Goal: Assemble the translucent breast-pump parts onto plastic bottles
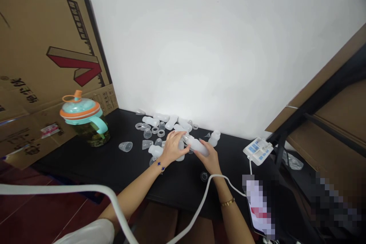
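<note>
A frosted white plastic bottle [199, 146] lies tilted between my hands, just above the black table. My right hand [211, 157] is closed around its lower end. At its other end, my left hand [171, 148] grips a clear plastic piece [186, 137], probably a cap; my fingers partly cover it. Whether this piece is seated on the bottle I cannot tell. Close around my left hand lie more white bottles [156, 150], clear caps [147, 144] and ring-shaped parts [161, 133]. Another white bottle [214, 138] lies beyond my right hand. A dark round part [204, 176] sits nearer me.
A teal and orange lidded jug [82, 118] stands left on the black table [114, 171], before a large cardboard box [42, 45]. At right are a white power strip [257, 150] and a phone [260, 209]. A white cable [200, 209] loops across my right forearm.
</note>
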A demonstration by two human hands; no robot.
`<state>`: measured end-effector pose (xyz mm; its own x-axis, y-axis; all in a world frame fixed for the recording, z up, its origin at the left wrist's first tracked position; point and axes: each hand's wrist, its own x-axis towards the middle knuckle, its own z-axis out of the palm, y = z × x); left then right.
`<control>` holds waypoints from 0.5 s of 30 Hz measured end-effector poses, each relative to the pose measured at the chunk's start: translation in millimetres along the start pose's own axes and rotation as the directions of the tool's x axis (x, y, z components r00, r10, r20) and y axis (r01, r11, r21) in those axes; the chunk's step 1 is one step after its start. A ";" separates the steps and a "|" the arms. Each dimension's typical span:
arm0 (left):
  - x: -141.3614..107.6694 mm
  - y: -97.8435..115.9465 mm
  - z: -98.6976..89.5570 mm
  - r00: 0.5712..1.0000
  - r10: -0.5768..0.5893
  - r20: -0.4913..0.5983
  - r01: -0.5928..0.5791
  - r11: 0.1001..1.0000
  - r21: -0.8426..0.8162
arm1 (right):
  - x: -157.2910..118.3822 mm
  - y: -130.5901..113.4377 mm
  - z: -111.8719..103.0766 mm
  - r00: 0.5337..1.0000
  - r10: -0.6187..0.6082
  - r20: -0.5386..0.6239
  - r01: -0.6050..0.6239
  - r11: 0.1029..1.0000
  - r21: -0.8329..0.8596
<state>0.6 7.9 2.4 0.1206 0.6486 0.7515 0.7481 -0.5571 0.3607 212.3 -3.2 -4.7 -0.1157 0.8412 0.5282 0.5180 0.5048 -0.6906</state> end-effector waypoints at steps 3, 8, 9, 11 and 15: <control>-0.1 -0.6 -1.0 0.999 -0.029 0.020 0.029 0.999 0.020 | -1.5 1.0 2.7 0.997 -0.067 -0.027 0.065 0.995 -0.071; -0.5 -1.4 -0.5 0.998 -0.059 0.029 0.057 0.998 0.039 | -4.1 3.0 4.7 0.982 -0.173 -0.080 0.154 0.968 -0.199; -0.7 -1.4 0.0 0.998 -0.061 0.027 0.060 0.997 0.039 | -4.2 3.2 4.5 0.976 -0.197 -0.088 0.175 0.962 -0.211; -1.3 -1.0 1.0 0.998 -0.062 0.022 0.061 0.998 0.031 | -4.0 3.0 3.8 0.966 -0.241 -0.099 0.214 0.951 -0.223; -2.2 -0.3 3.4 0.998 -0.064 0.023 0.064 0.998 0.003 | -3.8 1.9 3.9 0.954 -0.282 -0.100 0.254 0.940 -0.227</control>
<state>2.3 8.4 -1.2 0.0872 0.6950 0.7137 0.7559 -0.5128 0.4070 210.4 -4.7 -9.9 -0.1721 0.6408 0.7482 0.6502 0.6445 -0.4024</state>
